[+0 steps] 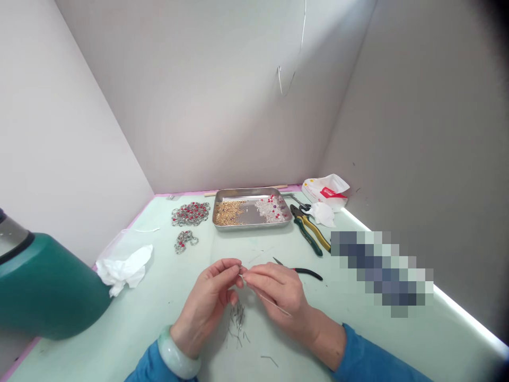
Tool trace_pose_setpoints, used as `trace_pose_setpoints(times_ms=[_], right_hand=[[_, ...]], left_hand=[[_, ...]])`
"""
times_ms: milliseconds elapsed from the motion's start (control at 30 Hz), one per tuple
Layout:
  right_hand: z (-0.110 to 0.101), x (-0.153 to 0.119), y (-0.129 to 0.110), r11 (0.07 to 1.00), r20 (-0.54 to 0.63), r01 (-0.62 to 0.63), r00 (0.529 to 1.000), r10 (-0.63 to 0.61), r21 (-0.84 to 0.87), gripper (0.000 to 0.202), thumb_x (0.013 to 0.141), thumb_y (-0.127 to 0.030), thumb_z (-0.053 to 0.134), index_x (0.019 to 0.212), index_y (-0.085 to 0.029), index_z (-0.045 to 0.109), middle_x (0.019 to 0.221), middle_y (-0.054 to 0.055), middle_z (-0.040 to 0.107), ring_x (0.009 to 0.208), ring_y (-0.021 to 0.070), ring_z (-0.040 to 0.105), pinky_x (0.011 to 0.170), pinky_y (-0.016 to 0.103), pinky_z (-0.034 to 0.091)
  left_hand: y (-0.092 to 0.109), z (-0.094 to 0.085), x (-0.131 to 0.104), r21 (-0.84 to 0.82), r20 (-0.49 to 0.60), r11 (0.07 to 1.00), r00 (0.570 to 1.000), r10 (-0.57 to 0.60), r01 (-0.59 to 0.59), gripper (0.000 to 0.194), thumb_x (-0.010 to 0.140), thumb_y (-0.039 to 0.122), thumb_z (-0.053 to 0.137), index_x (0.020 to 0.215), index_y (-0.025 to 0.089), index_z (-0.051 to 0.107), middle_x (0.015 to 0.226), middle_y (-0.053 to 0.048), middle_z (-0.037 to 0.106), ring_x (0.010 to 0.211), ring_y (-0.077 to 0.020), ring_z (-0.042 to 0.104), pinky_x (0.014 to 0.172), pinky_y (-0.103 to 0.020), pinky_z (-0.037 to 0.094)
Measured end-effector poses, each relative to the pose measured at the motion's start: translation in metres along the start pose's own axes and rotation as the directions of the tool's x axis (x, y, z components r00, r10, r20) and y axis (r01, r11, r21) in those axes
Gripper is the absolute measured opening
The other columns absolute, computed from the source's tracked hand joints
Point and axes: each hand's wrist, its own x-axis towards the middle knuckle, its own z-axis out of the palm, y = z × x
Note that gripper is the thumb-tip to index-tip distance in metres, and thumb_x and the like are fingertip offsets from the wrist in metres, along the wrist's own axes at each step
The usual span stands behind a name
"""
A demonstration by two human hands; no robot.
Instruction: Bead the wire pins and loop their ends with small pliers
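Observation:
My left hand (207, 294) and my right hand (280, 289) meet fingertip to fingertip above the table, both closed in a pinch. From between the right fingers a thin pale wire (274, 303) slants down across that hand. What the left fingertips grip is too small and covered to make out. Beneath the left fingers lies a small heap of short grey wire pieces (237, 318). Nearer me is one bent wire piece (269, 358). Just behind the right hand, partly hidden by it, rest pliers with black handles (308, 272).
A metal tray (251, 227) holds gold beads (228, 213) and clear and red beads (271, 209). Left of it lie red-beaded chains (191, 214). Green-and-yellow-handled pliers (308, 233), tissue (323, 215) and a white box (323, 191) are right. A green bottle (59, 286) stands left.

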Motion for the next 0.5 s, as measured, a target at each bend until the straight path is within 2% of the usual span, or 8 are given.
trace_pose_setpoints(times_ms=[333, 500], right_hand=[[-0.0014, -0.0007, -0.0004, 0.998, 0.062, 0.037, 0.998, -0.034, -0.051, 0.033, 0.083, -0.008, 0.053, 0.11, -0.024, 0.061, 0.098, 0.005, 0.066, 0.082, 0.0157, 0.061, 0.068, 0.03, 0.047], [-0.0009, -0.0022, 0.0012, 0.991, 0.068, 0.077, 0.995, -0.07, -0.111, 0.031, 0.082, -0.007, 0.055, 0.108, -0.023, 0.061, 0.098, 0.004, 0.066, 0.08, 0.0152, 0.059, 0.066, 0.029, 0.045]], left_hand=[[-0.0006, -0.0009, 0.0017, -0.118, -0.036, 0.989, 0.995, -0.093, 0.088, 0.009, 0.075, 0.01, 0.062, 0.084, 0.011, 0.061, 0.072, -0.004, 0.063, 0.054, -0.0055, 0.052, 0.037, -0.012, 0.034], [0.0024, -0.0016, 0.0006, -0.094, -0.061, 0.988, 0.99, -0.125, 0.119, 0.013, 0.074, 0.007, 0.062, 0.087, 0.01, 0.061, 0.073, -0.004, 0.063, 0.054, -0.0053, 0.053, 0.036, -0.012, 0.033]])
